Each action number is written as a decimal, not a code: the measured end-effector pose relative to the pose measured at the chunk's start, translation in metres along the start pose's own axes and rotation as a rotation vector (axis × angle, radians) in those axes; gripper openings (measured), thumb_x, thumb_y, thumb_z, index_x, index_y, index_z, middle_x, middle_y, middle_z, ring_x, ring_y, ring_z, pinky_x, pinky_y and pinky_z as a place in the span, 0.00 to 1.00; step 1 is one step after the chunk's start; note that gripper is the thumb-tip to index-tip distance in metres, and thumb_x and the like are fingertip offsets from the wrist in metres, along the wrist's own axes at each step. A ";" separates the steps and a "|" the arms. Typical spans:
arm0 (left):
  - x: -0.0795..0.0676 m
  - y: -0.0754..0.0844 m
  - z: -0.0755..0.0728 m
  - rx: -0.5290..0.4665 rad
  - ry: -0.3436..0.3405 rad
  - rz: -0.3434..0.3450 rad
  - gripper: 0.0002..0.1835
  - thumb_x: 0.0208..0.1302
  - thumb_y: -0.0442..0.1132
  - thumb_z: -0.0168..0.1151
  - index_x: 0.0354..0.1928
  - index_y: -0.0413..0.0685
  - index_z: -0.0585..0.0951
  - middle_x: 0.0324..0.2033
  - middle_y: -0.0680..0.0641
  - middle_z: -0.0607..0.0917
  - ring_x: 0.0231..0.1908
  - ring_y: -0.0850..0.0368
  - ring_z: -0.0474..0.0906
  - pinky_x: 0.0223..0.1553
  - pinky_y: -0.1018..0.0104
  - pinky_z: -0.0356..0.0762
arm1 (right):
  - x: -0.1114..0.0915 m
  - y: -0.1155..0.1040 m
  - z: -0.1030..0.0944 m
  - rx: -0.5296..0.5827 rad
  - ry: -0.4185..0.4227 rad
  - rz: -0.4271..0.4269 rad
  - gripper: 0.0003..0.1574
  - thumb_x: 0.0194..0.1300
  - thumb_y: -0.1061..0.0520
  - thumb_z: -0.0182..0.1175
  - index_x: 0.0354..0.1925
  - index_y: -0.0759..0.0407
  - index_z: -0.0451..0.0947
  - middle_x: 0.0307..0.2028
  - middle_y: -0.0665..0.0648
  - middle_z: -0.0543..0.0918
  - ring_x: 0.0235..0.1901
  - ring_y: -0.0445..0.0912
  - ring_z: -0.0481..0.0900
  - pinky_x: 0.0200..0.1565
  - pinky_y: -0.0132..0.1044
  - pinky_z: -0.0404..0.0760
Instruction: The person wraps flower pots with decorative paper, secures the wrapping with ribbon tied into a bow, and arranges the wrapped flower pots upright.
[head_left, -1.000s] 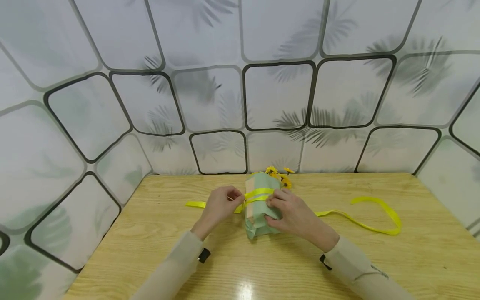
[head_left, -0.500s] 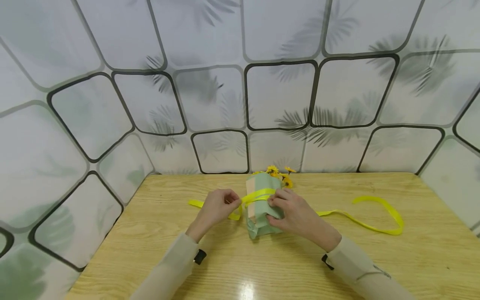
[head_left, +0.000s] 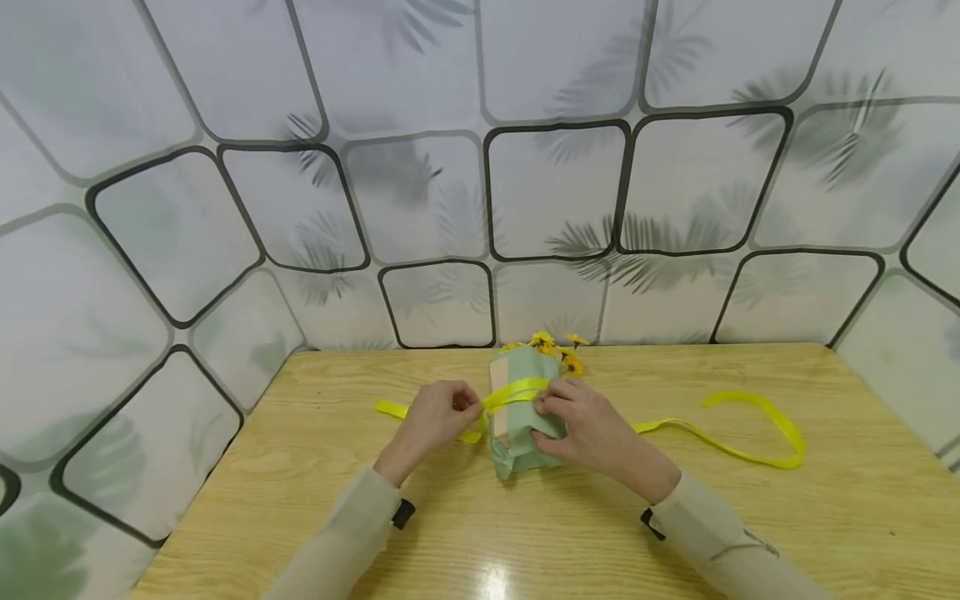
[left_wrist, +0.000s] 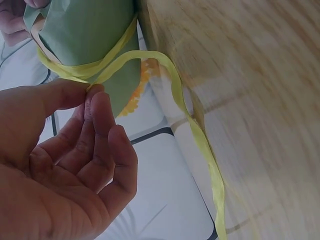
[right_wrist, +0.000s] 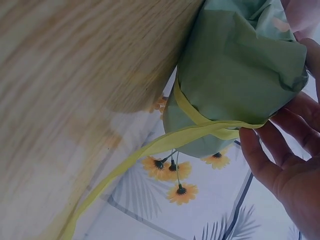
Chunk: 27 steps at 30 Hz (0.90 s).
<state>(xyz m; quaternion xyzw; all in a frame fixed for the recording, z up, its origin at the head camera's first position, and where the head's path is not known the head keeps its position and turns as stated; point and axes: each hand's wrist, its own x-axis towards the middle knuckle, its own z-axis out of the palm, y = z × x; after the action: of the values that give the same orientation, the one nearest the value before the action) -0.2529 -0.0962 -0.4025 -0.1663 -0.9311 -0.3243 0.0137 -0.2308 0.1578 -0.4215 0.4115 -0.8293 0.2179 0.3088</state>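
Note:
A bouquet [head_left: 517, 433] wrapped in pale green and peach paper lies on the table, its yellow flowers [right_wrist: 181, 193] showing past the far end. Yellow ribbon [head_left: 520, 387] runs round the wrapping in two bands. At the bouquet's left side my left hand [head_left: 433, 419] pinches the ribbon between thumb and index fingertip, other fingers loosely curled, as the left wrist view shows. One ribbon end hangs from that pinch. My right hand [head_left: 588, 425] grips the bouquet from the right, fingertips pressing the ribbon against the paper and thumb nearer the bouquet's base.
A long ribbon tail [head_left: 750, 454] curls across the wooden table [head_left: 847, 500] on the right, and a shorter ribbon end [head_left: 392, 408] lies to the left. Behind the table's back edge stands a patterned cloth wall [head_left: 555, 192].
My left hand has drawn slightly left and away from the bouquet, pulling the pinched ribbon out from its side. My right hand stays in place on the bouquet.

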 end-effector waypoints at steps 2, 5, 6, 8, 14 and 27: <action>0.000 0.001 0.000 0.009 -0.004 0.011 0.04 0.67 0.38 0.66 0.35 0.48 0.86 0.29 0.52 0.87 0.26 0.63 0.77 0.29 0.69 0.77 | 0.000 0.000 0.000 -0.005 -0.001 0.001 0.16 0.47 0.59 0.80 0.33 0.58 0.83 0.37 0.51 0.82 0.37 0.43 0.79 0.38 0.34 0.83; 0.001 0.000 0.001 0.025 -0.008 0.027 0.04 0.67 0.37 0.65 0.34 0.48 0.86 0.29 0.51 0.87 0.26 0.63 0.77 0.28 0.70 0.77 | 0.001 0.000 -0.002 -0.009 0.003 -0.003 0.16 0.47 0.58 0.81 0.33 0.58 0.84 0.36 0.51 0.82 0.37 0.44 0.80 0.38 0.35 0.83; 0.001 0.000 0.001 0.029 -0.009 0.028 0.04 0.67 0.37 0.65 0.34 0.48 0.86 0.29 0.51 0.87 0.26 0.63 0.77 0.28 0.70 0.77 | 0.002 0.000 -0.002 -0.010 0.005 -0.006 0.16 0.46 0.58 0.81 0.33 0.59 0.84 0.36 0.52 0.82 0.37 0.44 0.80 0.38 0.35 0.83; 0.001 -0.001 0.002 0.032 -0.011 0.028 0.04 0.66 0.37 0.65 0.34 0.48 0.86 0.29 0.51 0.87 0.26 0.63 0.77 0.28 0.70 0.77 | 0.002 0.000 -0.002 -0.010 0.006 -0.010 0.16 0.46 0.58 0.81 0.33 0.59 0.84 0.36 0.52 0.82 0.37 0.44 0.80 0.38 0.35 0.83; 0.000 -0.003 0.002 0.034 -0.022 0.003 0.04 0.68 0.40 0.65 0.36 0.49 0.86 0.31 0.52 0.87 0.28 0.62 0.79 0.28 0.69 0.77 | 0.004 0.000 -0.001 -0.007 0.000 -0.029 0.16 0.46 0.57 0.80 0.32 0.57 0.83 0.35 0.50 0.81 0.34 0.42 0.76 0.35 0.31 0.80; 0.010 0.015 -0.002 -0.096 0.019 0.321 0.14 0.73 0.42 0.64 0.57 0.49 0.84 0.54 0.49 0.87 0.52 0.51 0.84 0.45 0.58 0.84 | 0.012 0.001 -0.012 0.014 -0.103 -0.029 0.13 0.54 0.53 0.77 0.34 0.56 0.85 0.33 0.48 0.79 0.32 0.38 0.71 0.35 0.30 0.77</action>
<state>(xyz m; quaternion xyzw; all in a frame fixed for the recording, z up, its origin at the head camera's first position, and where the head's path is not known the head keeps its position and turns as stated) -0.2577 -0.0838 -0.3906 -0.3103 -0.8759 -0.3634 0.0664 -0.2331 0.1592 -0.4042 0.4362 -0.8366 0.1977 0.2659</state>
